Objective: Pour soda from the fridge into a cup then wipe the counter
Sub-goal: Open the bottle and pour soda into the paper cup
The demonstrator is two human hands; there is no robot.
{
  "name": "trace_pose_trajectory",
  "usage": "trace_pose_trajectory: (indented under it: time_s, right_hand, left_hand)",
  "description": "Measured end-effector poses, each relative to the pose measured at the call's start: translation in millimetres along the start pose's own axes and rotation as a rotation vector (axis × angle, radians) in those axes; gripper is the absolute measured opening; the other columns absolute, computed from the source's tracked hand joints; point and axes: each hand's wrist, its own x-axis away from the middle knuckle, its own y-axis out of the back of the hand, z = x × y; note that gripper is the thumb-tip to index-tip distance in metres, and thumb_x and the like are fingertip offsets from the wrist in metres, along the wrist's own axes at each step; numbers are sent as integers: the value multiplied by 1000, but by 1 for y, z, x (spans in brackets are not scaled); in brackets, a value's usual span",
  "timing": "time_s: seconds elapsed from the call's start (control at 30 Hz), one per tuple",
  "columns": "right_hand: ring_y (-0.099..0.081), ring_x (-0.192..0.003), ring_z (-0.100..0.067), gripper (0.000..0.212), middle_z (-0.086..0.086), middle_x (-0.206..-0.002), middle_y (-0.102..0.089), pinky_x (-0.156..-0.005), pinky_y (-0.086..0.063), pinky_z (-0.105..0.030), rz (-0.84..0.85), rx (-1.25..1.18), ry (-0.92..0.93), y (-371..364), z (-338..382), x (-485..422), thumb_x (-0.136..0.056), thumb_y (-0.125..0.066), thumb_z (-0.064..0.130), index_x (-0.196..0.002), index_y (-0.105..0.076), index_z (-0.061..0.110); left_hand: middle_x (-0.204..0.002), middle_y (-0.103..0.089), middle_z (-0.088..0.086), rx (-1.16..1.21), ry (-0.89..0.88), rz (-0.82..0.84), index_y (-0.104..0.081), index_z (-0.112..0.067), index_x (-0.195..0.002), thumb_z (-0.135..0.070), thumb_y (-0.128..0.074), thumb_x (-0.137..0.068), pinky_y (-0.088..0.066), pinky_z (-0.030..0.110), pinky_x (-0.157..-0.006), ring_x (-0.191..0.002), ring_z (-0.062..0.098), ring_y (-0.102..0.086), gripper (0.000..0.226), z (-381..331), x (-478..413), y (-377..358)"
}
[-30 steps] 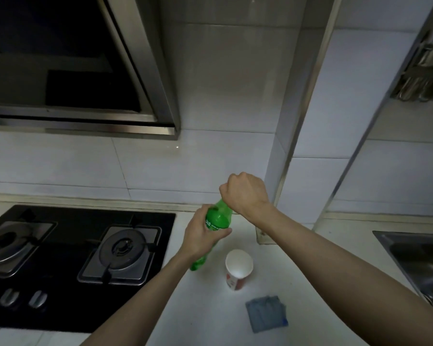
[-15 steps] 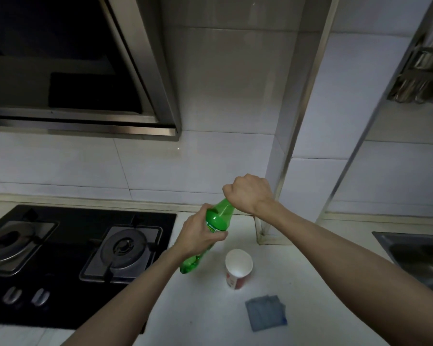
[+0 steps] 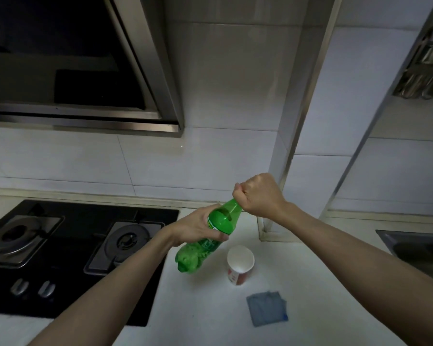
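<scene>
**Cap twist ongoing, bottle leaning further**

Over the last second the green soda bottle tips more: base swings toward 8 o'clock, neck points to 2 o'clock. Left hand grips the label band. Right hand stays clenched over the cap, which is hidden. I judge it is still being unscrewed, with no pour yet. Paper cup stands on the counter at 3 o'clock of the bottle base. Blue cloth lies at 5 o'clock of the cup.

Cup on counter, cloth before it, stove left, sink right.
</scene>
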Motion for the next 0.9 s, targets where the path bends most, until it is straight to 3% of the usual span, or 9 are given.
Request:
trace_pose_trajectory:
  time_s: [0.13, 0.3, 0.37, 0.43, 0.53, 0.67, 0.73, 0.8, 0.9]
  right_hand:
    - [-40, -40, -28, 45, -8, -42, -43, -52, -24, -29, 119, 91, 45, 8, -6, -2, -86, -23, 33, -46, -31, 14]
    - [-56, -91, -29, 39, -7, -88, -49, -74, -37, -34, 508, 117, -377, 13, 0, -14, -94, -31, 38, -95, -61, 13]
    - [-57, -95, -28, 36, -6, -92, -51, -76, -39, -34, 586, 92, -454, 10, -1, -15, -93, -32, 38, -95, -59, 15]
    - [-56, -89, -27, 33, -6, -91, -53, -75, -40, -33, 569, 45, -490, 10, 1, -18, -92, -33, 35, -88, -57, 13]
    - [-53, -84, -28, 36, -7, -85, -49, -71, -37, -33, 473, 55, -440, 17, 8, -20, -93, -32, 34, -88, -60, 11]
    - [-49, -49, -29, 46, -12, -50, -49, -55, -28, -29, 120, 158, 12, 15, 11, -10, -90, -33, 28, -50, -48, 11]
    - [-34, -31, -23, 45, -5, -34, -40, -49, -20, -24, -7, 171, 142, 16, 9, -6, -85, -34, 27, -41, -32, 16]
    - [-29, -32, -22, 45, -4, -34, -39, -49, -21, -24, 18, 140, 168, 16, 7, -8, -85, -33, 28, -42, -31, 17]
    - [-53, -58, -29, 46, -14, -63, -58, -59, -31, -31, 161, 204, 38, 17, 15, -14, -92, -30, 33, -59, -54, 11]
  left_hand:
    - [-97, -70, 2, -18, 38, -41, -61, -24, -110, -25, -83, -69, -55, 37, -83, -85, 12, -66, 46, -1, -2, -10]
    - [-95, -66, -1, -480, -22, -388, -52, -21, -114, -34, -79, -65, -50, 35, -74, -83, 21, -60, 57, 1, -8, -30]
    - [-94, -64, -1, -594, -47, -446, -50, -19, -110, -35, -76, -64, -46, 34, -68, -80, 22, -56, 55, -2, -10, -33]
    - [-92, -63, 0, -584, -31, -434, -48, -19, -108, -36, -76, -65, -45, 34, -66, -78, 24, -56, 54, -3, -12, -28]
    - [-92, -66, 0, -347, 7, -308, -51, -23, -107, -39, -81, -64, -50, 36, -72, -83, 22, -61, 55, 2, -10, -15]
    - [-98, -66, -3, -22, -25, -123, -57, -28, -114, -23, -85, -69, -54, 28, -77, -89, 12, -63, 52, 3, 3, -6]
    - [-98, -67, -3, 75, -30, 5, -59, -28, -117, -14, -83, -72, -53, 27, -79, -90, 11, -64, 52, 1, 7, -5]
    - [-98, -68, -3, 87, -25, 22, -59, -28, -117, -15, -83, -72, -52, 26, -80, -91, 11, -64, 52, 4, 7, -5]
    - [-101, -69, -5, -22, -17, -190, -57, -26, -120, -26, -84, -69, -50, 23, -81, -93, 13, -65, 58, 9, 3, -13]
